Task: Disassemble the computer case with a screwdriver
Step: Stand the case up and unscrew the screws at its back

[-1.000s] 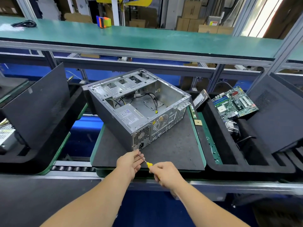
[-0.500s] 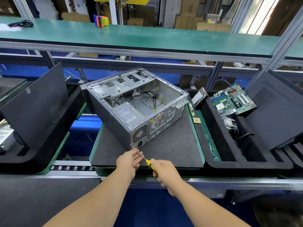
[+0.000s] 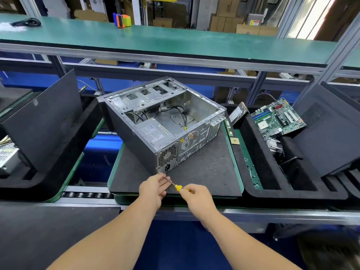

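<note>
Case: the computer case (image 3: 165, 125) lies on its side on a dark mat (image 3: 204, 172) on the worktop, open face up, its rear corner turned toward the person. The power supply (image 3: 153, 133) and black cables (image 3: 181, 112) are seen inside.

Screwdriver: the screwdriver (image 3: 173, 184) is held low in front of the case's near bottom corner, tip aimed at that corner beside the power socket. Contact between tip and a screw cannot be told.

Right hand: the right hand (image 3: 196, 195) is wrapped round the yellow handle; this grip is clamped on the screwdriver.

Left hand: the left hand (image 3: 153, 189) steadies the metal shaft, fingers laid along it. Whether this grip is closed on the shaft cannot be told.

Change: compared with a second ago, the hands and tool are found in almost the same place; only the right hand's hold on the handle has shifted a little.

Meaning: the same corner screw is judged to be worked on, turn after turn; the power supply is not yet freed.

Surroundings: a motherboard (image 3: 276, 117) rests in the foam tray (image 3: 257, 152) to the right.
</note>
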